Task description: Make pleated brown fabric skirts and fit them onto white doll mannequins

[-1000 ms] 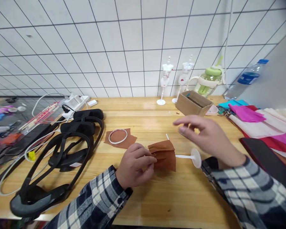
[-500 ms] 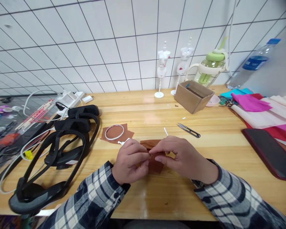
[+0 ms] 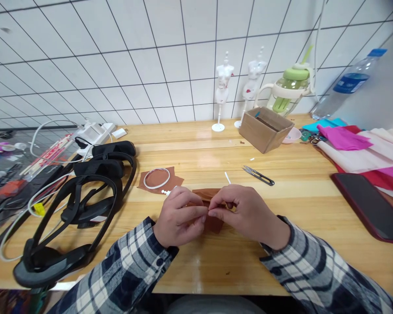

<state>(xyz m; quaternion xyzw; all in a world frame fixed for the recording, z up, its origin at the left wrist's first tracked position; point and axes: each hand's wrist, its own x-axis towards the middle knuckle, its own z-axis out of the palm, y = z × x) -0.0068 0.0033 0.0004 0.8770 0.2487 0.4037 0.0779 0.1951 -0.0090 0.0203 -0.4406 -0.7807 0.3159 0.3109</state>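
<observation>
Brown fabric [image 3: 213,225] hangs between my two hands near the middle of the wooden table. My left hand [image 3: 182,217] is closed, its thumb and fingers pinching the cloth. From the other side my right hand [image 3: 245,211] meets it, thumb and forefinger pressed together at the fabric's edge. Whether a needle or thread is between the fingertips is too small to tell. Just beyond my left hand lies a small white mannequin part [image 3: 170,190], half hidden. A white ring [image 3: 145,181] rests on another brown fabric piece [image 3: 176,180].
Thread snips [image 3: 263,178] and a white strip [image 3: 227,177] lie beyond my right hand. A cardboard box [image 3: 261,133] and two mini mannequins [image 3: 220,96] stand at the back. Black headsets [image 3: 81,209] are left; a phone [image 3: 373,205] and coloured cloths [image 3: 343,139] are right.
My right hand's thumb and forefinger have closed together and shifted slightly left, up against the left fingertips. The view has tilted down a little. Other things stay in place.
</observation>
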